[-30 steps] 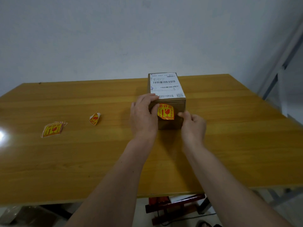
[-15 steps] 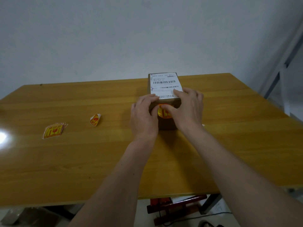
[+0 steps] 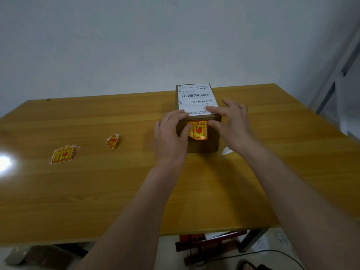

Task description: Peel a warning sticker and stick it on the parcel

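A brown cardboard parcel (image 3: 202, 147) stands just right of the frame's centre on the yellow wooden bench (image 3: 97, 182). Its top carries a white shipping label (image 3: 195, 98) with barcodes and the digits "502 602 12 817". On the near face sits the red-and-yellow warning sticker (image 3: 197, 130), printed with Chinese characters, arrows and a broken glass symbol. The left hand (image 3: 168, 140) rests against the parcel's left near corner, fingers spread, thumb at the sticker's left edge, grip released. The right hand (image 3: 232, 124) is also unclenched, thumb touching the sticker's right edge, forefinger on the label. At the left of the frame lie a stack of red-and-yellow stickers (image 3: 63, 153) and a curled sticker (image 3: 112, 140). A white paper scrap (image 3: 227, 151) lies beside the parcel's right.
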